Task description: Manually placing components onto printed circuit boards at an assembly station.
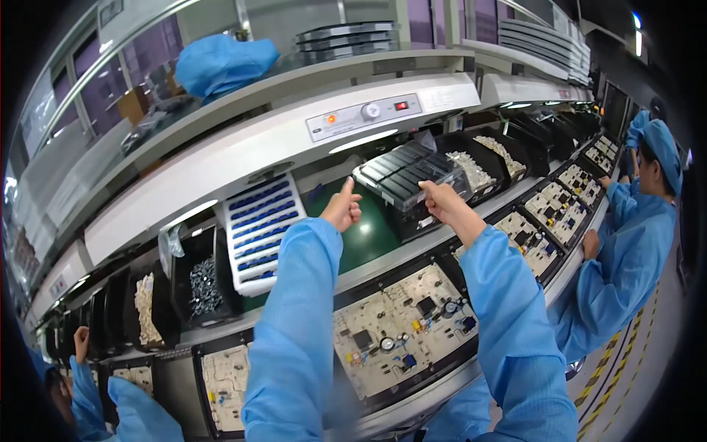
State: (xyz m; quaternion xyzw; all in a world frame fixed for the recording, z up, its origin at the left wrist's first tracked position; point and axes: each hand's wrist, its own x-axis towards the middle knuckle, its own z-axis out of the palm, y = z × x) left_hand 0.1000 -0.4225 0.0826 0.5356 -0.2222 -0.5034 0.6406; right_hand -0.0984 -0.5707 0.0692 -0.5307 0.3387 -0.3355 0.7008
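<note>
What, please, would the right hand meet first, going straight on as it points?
Probably the tray of black parts, just ahead of the right hand; whether they already touch is unclear.

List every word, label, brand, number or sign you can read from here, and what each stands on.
Control panel: small print by the knob and switch, too small to quote.
White housing, right of the panel: faint markings, too small to read.
Nearest circuit board: any print is too tiny to read.
Black trays by the right hand: none I can make out.
</note>
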